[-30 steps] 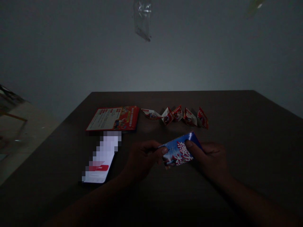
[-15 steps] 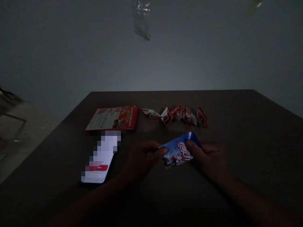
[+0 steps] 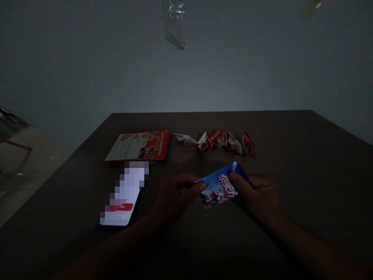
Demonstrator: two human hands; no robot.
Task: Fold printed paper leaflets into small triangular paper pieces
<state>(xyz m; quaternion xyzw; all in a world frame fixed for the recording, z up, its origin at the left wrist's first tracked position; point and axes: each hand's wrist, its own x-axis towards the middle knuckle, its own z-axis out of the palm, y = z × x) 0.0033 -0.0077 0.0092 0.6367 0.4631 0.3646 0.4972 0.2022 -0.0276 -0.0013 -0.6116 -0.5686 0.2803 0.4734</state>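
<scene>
Fingers of the left hand (image 3: 171, 196) and the right hand (image 3: 260, 194) closed narrowly on opposite ends of a glossy blue printed piece (image 3: 220, 186) held above the dark counter (image 3: 186, 249), and that two-handed hold had barely changed over the last second, so the piece seemed steadied rather than worked. Thin and smooth, it caught a pale sheen near its upper corner and bore large white characters edged in red. Beyond it lay sharply creased, peaked red-and-white papers (image 3: 205, 143), with a flat, hard-edged red-and-white printed item (image 3: 131, 147) and a slim, lit phone (image 3: 124, 212) to the left.
</scene>
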